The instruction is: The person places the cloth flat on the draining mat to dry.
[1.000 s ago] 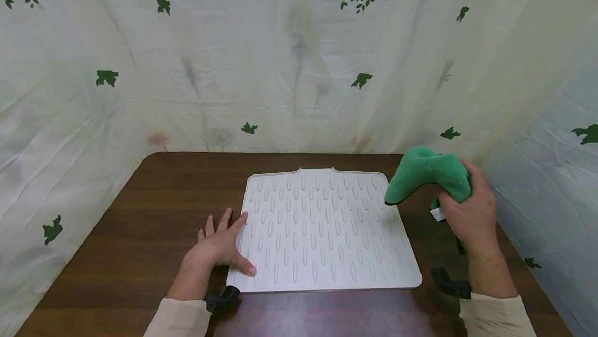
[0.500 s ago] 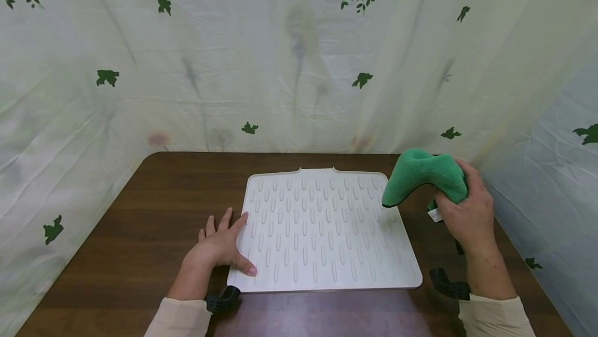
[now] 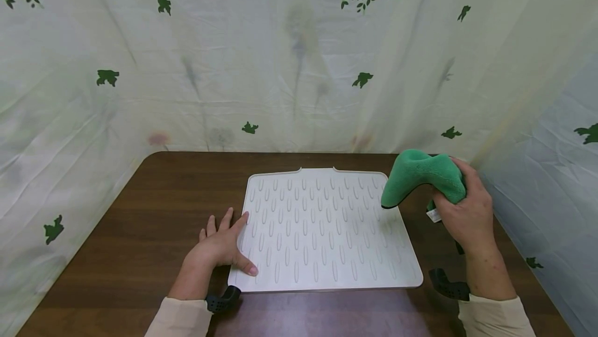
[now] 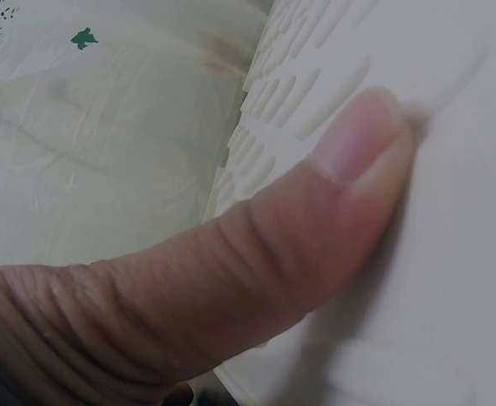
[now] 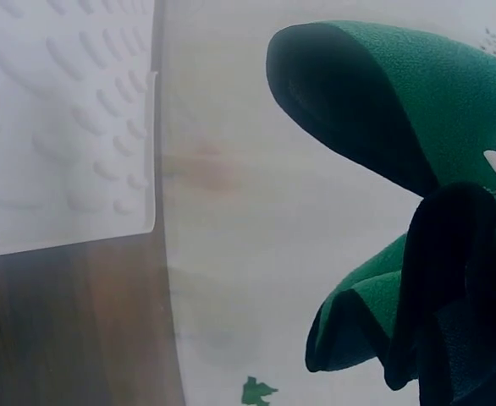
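A white draining board (image 3: 322,228) with rows of raised oval ridges lies on the table. My left hand (image 3: 218,246) rests at its left edge, fingers spread. The left wrist view shows the thumb (image 4: 273,228) touching the board's ridged face. My right hand (image 3: 467,212) grips a folded green cloth (image 3: 422,173) with dark edging and a small white tag. The cloth hangs in the air by the board's far right corner, its left end overlapping that corner in the head view. In the right wrist view the cloth's folds (image 5: 434,93) droop open and the fingers are mostly hidden.
The brown wooden table (image 3: 154,207) extends around the board on all sides. A pale curtain (image 3: 261,67) with green leaf prints hangs behind it and to both sides. Black bands (image 3: 450,285) sit on both wrists.
My right hand has shifted slightly left and down with the green cloth. The left hand and the draining board look still.
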Action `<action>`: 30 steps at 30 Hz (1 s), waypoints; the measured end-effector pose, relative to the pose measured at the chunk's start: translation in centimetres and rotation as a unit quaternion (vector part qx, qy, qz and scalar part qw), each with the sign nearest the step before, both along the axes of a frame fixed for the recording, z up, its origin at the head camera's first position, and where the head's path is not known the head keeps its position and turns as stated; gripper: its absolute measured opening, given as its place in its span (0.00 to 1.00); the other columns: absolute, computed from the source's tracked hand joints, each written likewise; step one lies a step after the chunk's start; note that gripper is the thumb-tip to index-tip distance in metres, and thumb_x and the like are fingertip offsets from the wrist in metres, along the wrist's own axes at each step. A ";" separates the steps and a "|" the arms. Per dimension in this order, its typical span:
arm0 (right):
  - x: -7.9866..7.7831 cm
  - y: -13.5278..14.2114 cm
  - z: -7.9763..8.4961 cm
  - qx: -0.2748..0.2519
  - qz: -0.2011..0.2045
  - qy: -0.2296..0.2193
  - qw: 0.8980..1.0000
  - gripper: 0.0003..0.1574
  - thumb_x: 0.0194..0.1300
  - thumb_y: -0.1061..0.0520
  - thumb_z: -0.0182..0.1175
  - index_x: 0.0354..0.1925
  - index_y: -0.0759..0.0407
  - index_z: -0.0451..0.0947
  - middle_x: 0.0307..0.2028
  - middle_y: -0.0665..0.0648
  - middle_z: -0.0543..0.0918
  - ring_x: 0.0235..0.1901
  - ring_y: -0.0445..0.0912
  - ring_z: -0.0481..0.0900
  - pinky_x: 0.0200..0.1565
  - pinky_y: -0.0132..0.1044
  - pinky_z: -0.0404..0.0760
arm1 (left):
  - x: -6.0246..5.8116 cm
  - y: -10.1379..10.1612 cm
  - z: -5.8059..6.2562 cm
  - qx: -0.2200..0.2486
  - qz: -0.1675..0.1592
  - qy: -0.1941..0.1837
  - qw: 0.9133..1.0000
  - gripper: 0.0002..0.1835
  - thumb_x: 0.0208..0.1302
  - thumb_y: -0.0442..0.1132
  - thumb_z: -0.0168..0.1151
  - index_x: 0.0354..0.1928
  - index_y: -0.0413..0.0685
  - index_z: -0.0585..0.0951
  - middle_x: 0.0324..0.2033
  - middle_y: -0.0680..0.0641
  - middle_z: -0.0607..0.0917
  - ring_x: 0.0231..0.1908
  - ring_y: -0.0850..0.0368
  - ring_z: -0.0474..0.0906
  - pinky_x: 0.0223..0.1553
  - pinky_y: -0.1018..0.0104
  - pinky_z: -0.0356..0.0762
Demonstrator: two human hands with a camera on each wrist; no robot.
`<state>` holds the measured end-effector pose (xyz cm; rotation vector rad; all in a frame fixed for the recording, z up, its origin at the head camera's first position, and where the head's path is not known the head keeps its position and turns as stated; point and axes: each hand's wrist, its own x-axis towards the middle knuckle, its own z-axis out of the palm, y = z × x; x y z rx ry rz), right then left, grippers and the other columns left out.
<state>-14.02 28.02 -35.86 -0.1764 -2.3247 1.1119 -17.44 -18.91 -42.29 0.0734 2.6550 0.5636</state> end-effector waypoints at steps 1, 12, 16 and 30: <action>0.0 0.0 0.0 0.002 0.001 0.001 1.000 0.41 0.66 0.61 0.62 0.75 0.46 0.65 0.69 0.64 0.73 0.55 0.61 0.71 0.52 0.62 0.68 | 0.0 0.0 0.0 -0.001 0.000 0.000 1.000 0.83 0.19 0.61 0.89 0.82 0.55 0.50 0.81 0.32 0.38 0.75 0.16 0.29 0.69 0.18 0.36; 0.2 -0.5 0.2 0.017 -0.003 0.009 1.000 0.41 0.65 0.62 0.62 0.74 0.44 0.67 0.67 0.61 0.77 0.49 0.51 0.69 0.50 0.56 0.68 | -0.1 0.0 -0.2 -0.006 -0.001 0.003 1.000 0.83 0.18 0.61 0.89 0.82 0.55 0.51 0.81 0.32 0.39 0.75 0.16 0.29 0.69 0.18 0.37; 0.2 -0.7 0.3 0.020 -0.001 0.014 1.000 0.40 0.64 0.62 0.62 0.73 0.43 0.69 0.66 0.61 0.78 0.48 0.49 0.68 0.49 0.56 0.68 | -0.1 0.0 -0.2 -0.008 -0.002 0.002 1.000 0.83 0.18 0.61 0.89 0.82 0.55 0.50 0.81 0.32 0.38 0.75 0.16 0.29 0.69 0.18 0.36; 0.5 -1.4 0.7 0.029 0.022 0.036 0.999 0.39 0.64 0.64 0.61 0.72 0.48 0.70 0.66 0.64 0.76 0.51 0.58 0.71 0.51 0.61 0.67 | -0.1 0.0 -0.3 -0.006 0.001 -0.001 1.000 0.83 0.18 0.61 0.89 0.82 0.55 0.51 0.81 0.32 0.38 0.75 0.16 0.29 0.69 0.18 0.36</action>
